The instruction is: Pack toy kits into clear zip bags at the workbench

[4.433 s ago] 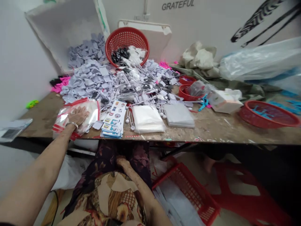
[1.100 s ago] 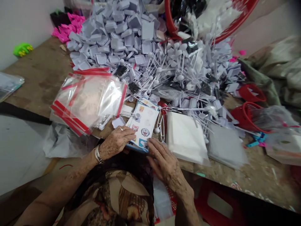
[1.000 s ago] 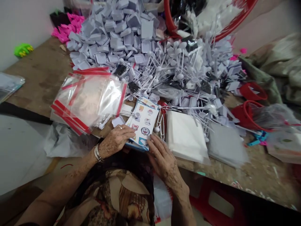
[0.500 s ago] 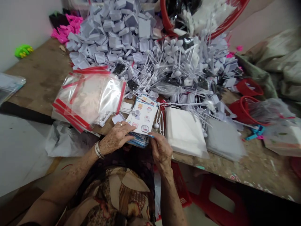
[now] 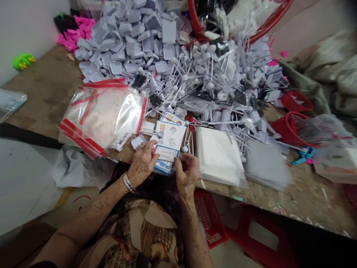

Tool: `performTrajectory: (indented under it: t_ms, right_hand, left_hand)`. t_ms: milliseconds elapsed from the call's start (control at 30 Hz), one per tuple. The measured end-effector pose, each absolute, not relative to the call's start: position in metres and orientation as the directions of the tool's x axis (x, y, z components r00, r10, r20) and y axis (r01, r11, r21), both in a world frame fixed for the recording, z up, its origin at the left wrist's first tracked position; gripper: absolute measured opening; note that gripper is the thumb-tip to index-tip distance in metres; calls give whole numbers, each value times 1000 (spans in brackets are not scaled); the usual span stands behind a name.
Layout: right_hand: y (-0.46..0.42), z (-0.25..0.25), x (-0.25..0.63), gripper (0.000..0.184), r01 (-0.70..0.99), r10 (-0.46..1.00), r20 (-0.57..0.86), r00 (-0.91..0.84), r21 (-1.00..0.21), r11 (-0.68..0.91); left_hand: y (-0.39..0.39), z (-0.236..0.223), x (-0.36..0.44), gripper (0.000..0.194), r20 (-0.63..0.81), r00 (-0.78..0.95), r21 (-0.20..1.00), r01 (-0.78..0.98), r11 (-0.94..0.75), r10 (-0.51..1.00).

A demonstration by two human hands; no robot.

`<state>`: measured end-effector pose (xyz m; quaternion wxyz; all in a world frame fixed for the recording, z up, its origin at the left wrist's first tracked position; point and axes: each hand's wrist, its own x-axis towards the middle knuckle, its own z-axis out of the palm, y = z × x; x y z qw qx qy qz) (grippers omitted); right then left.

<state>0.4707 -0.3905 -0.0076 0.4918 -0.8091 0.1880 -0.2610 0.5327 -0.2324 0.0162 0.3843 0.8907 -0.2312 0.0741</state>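
Observation:
A stack of printed cartoon sticker sheets [image 5: 169, 139] lies at the table's near edge, between my hands. My left hand [image 5: 142, 163] pinches the stack's left side, and my right hand [image 5: 186, 172] holds its lower right corner with finger and thumb. The top sheet is bent up, showing a white label. A small white plastic tray [image 5: 138, 142] sits just beyond my left fingers. Resealable bags with red strips [image 5: 103, 117] lie to the left, and a stack of white sheets [image 5: 219, 156] lies to the right.
A heap of pale grey plastic trays [image 5: 131, 44] and ball-ended sticks [image 5: 203, 80] fills the table's middle, below a tipped red basket [image 5: 195, 18]. A grey sheet stack [image 5: 264, 163] and small red baskets [image 5: 290, 130] stand right. A red stool [image 5: 259, 238] stands below the table edge.
My hands have left the resealable bags and moved to the sticker stack. My right hand has drawn in toward the stack's corner, and the top sheet now bends upward between my fingers.

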Motion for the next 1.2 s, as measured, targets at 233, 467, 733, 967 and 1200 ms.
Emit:
performTrajectory:
  t_ms: [233,467,733,967,1200]
  right_hand:
    - [-390,-3,474,17,4,-305,382,872,-629,-777]
    - [-386,-6,471,24,8,-237,470,850,-461,-887]
    - [-382,-19,453,48,233,87,472,877,-259,-938]
    - [-396,17,427,39,239,97,383,919,-345,-908]
    - [-487,21,375,47,114,-98,657,748,-273,-955]
  left_hand:
    - [-241,20,520,17,296,859,380,-508,-773,-418]
    - [-247,-3,505,36,547,558,141,-796,-589,-624]
    - [-237,-1,512,41,417,553,135,-822,-552,-721]
    - [-237,12,517,41,344,527,34,-834,-551,-777]
    - [-284,39,507,27,198,647,-115,-731,-673,-736]
